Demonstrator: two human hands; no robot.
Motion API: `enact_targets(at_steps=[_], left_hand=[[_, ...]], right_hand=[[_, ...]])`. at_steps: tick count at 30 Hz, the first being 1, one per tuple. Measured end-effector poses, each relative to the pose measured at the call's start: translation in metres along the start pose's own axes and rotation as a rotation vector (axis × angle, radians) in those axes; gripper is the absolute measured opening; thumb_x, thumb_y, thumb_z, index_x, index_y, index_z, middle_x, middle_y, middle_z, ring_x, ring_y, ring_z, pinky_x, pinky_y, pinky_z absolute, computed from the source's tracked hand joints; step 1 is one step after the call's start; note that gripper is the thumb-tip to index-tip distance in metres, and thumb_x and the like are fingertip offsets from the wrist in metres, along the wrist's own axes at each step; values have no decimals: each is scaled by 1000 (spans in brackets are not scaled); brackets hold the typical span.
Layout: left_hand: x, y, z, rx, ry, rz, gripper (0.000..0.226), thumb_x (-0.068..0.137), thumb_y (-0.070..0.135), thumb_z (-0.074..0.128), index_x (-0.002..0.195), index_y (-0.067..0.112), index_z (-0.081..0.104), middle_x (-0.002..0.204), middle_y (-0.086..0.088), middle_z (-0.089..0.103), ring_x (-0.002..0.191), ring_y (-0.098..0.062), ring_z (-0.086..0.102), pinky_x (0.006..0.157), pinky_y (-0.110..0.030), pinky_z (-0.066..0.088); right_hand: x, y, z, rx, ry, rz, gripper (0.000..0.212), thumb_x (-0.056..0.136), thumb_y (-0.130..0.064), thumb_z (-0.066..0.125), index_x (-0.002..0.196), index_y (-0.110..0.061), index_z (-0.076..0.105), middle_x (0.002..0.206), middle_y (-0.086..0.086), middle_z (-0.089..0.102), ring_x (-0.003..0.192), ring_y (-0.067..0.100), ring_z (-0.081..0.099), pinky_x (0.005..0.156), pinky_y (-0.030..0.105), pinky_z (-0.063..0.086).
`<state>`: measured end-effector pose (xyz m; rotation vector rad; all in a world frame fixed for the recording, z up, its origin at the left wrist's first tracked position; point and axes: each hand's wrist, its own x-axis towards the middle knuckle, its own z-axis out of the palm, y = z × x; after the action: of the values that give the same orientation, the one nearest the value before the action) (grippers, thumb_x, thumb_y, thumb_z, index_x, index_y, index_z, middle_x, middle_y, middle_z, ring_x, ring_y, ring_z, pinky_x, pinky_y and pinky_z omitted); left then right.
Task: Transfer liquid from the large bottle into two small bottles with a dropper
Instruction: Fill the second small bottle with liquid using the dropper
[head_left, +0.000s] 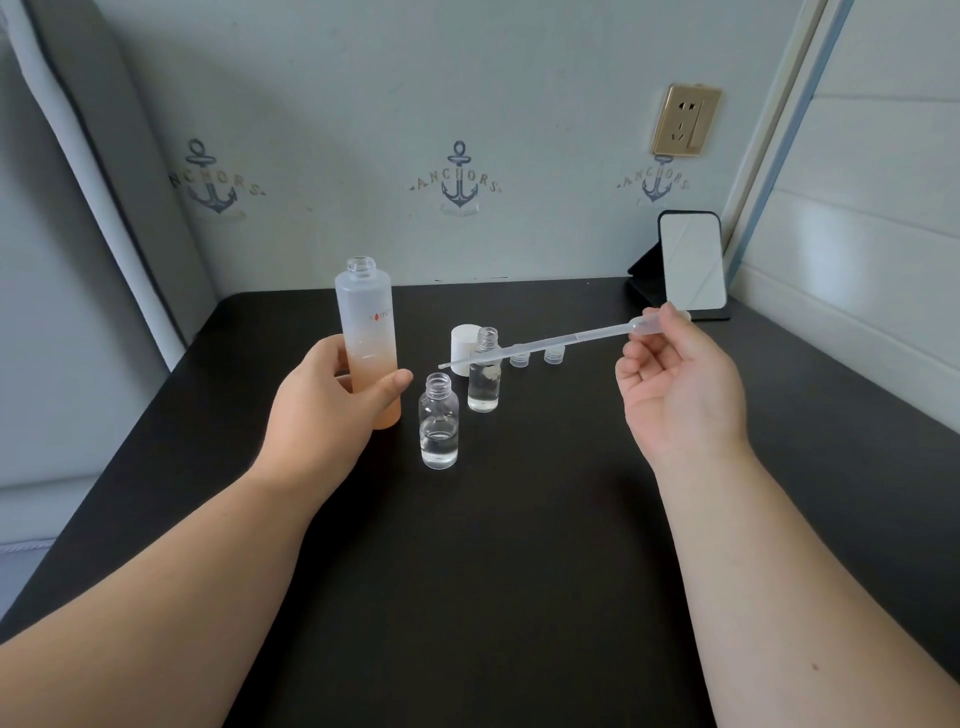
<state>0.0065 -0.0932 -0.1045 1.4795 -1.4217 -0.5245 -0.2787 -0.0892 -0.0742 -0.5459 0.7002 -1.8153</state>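
The large frosted bottle (367, 317), white fading to orange, stands uncapped on the black table (519, 571). My left hand (322, 395) grips its lower half. My right hand (675, 384) pinches the bulb of a clear plastic dropper (540, 345), held nearly level with its tip pointing left, above the small bottles. Two small clear bottles stand open, each partly filled with clear liquid: the near one (439, 422) right of the large bottle, the far one (484, 370) just behind it under the dropper.
A white cap (464, 340) stands behind the far small bottle. Two small clear caps (536, 356) lie right of it. A small mirror on a black stand (691, 262) sits at the back right by the wall. A grey padded surface borders the table's left.
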Motion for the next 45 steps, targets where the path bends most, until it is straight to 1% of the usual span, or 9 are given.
enact_targets(at_steps=[4,7,9,11,15,18,21,28,45], left_hand=[[-7,4,-9,-168,125,28,52,82,35,65,133,29,53,112,20,61,93,7,59,73,-19,45],[-15,11,-16,-159,235,172,35,77,26,57,111,35,59,96,16,60,77,-3,55,64,-16,44],[-21,13,-13,-178,149,236,22,80,25,58,97,37,63,87,11,64,73,-14,56,61,-15,46],[-25,14,-9,-131,4,252,10,82,36,64,91,35,68,77,6,65,68,-15,59,62,-18,48],[-25,13,-5,60,-213,281,42,79,74,63,95,36,71,74,10,67,66,-11,59,61,-21,48],[-24,13,-1,152,-313,235,53,67,75,67,101,35,71,72,11,65,68,-2,59,59,-13,43],[-24,12,3,193,-307,232,38,71,58,78,101,34,71,71,20,64,73,7,60,62,-6,41],[-20,8,0,216,-304,332,20,80,45,74,98,44,66,83,26,62,68,-4,56,61,-8,40],[-19,4,1,230,-304,415,28,79,46,73,107,46,67,88,33,61,75,4,59,66,-3,39]], right_hand=[[1,-1,0,-8,0,0,18,92,-14,69,75,-7,72,76,3,68,60,14,56,58,21,46],[1,-1,0,-34,-10,-5,25,92,-13,68,68,-9,72,76,2,68,59,14,55,58,22,45],[1,-1,1,-44,-13,-9,29,93,-13,68,65,-10,72,76,2,68,59,13,55,58,22,45],[0,-1,2,-45,-12,-11,28,94,-13,67,66,-9,72,76,2,68,59,14,55,57,22,45],[0,0,1,-48,-11,-15,27,93,-13,68,67,-9,73,76,2,68,58,14,55,56,22,46],[1,-1,0,-52,-21,-22,25,91,-13,69,67,-9,73,77,1,67,59,14,56,57,22,46],[1,-2,0,-46,-22,-31,21,90,-13,69,70,-8,72,77,2,66,60,14,55,59,22,46],[1,-5,0,-21,-10,-66,22,89,-8,69,67,-11,74,75,3,63,65,14,57,61,21,46],[2,-3,0,-56,4,-77,19,87,-6,73,70,-13,76,72,3,66,64,12,57,58,20,44]])
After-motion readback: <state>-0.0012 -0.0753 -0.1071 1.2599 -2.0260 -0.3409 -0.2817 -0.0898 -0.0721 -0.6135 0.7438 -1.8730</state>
